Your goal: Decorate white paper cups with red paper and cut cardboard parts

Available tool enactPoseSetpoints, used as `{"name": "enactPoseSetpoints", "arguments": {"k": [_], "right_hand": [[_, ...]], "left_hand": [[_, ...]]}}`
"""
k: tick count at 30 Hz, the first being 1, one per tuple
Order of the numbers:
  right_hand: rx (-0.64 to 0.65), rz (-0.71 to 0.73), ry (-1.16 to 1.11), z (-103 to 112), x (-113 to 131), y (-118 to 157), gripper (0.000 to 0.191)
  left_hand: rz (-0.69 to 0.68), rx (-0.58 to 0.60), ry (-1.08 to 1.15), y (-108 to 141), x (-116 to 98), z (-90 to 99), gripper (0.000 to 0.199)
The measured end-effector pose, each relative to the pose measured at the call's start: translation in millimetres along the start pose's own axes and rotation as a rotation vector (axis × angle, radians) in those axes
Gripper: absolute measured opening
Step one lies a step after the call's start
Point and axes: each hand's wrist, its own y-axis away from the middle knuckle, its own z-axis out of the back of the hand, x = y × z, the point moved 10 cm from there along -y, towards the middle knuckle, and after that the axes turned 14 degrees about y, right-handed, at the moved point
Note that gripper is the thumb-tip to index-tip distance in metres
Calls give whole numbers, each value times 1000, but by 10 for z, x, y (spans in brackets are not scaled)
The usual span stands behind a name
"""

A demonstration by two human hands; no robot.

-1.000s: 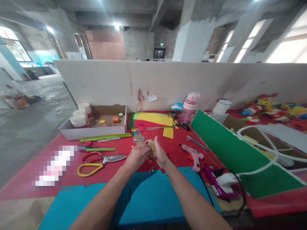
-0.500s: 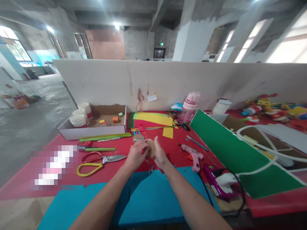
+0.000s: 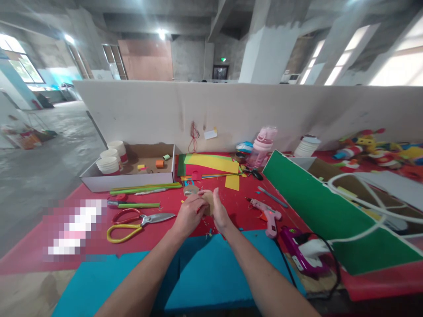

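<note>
A small round tan cardboard disc [image 3: 209, 204] is held up between my two hands over the red tabletop. My left hand [image 3: 191, 212] is closed, its bent fingers pressing against the disc's left side and face. A speck of red shows at those fingertips, too small to name. My right hand [image 3: 220, 215] grips the disc's right edge, thumb pointing up and fingers behind it, mostly hidden. Just beyond my left hand lies another round cardboard piece [image 3: 191, 190]. Scissors [image 3: 142, 223] with one red and one yellow handle rest left of my left hand.
A pink glue gun [image 3: 267, 215] lies on the right, near a purple power strip [image 3: 302, 255] with cables. Farther right leans a green board [image 3: 317, 207]. Paper cups [image 3: 108, 164] stand in a shallow box [image 3: 132, 181]; coloured sheets [image 3: 211, 164] and a pink bottle [image 3: 262, 147] are behind.
The fingers of my left hand have shifted over the disc's face and cover more of it. The red speck shows less. My right hand has hardly moved.
</note>
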Motion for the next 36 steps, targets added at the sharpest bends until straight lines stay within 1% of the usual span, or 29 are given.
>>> {"name": "enactPoseSetpoints", "arguments": {"k": [5,9,12,17,19,24,28,31,34,36], "right_hand": [[-31,-22,15,6,-44,-11,66],[-47,18,-13,16,29,-9,65],[-53,22,-18,31,53,4,64],[-31,7,-15,26,38,23,64],[-49,20,-12,47,47,20,63],[-70,43,-8,78,67,2,64],[-59,5,-7,78,40,11,66],[-31,-18,-10,47,19,27,67],[-19,-42,-3,28,-6,39,69],[-5,-54,4,13,-11,43,68]], "left_hand": [[-68,45,-1,3,-67,-60,21],[-89,19,-51,5,-77,-36,20],[-69,0,-82,0,-43,7,18],[10,-21,-93,-7,63,112,12],[-3,-13,-87,-7,56,115,13],[-100,59,-61,9,-48,4,19],[-130,158,-94,28,-80,-101,20],[-118,214,-93,32,-78,-130,21],[-66,250,-69,31,-46,-134,20],[-26,241,-37,25,-16,-116,17]]}}
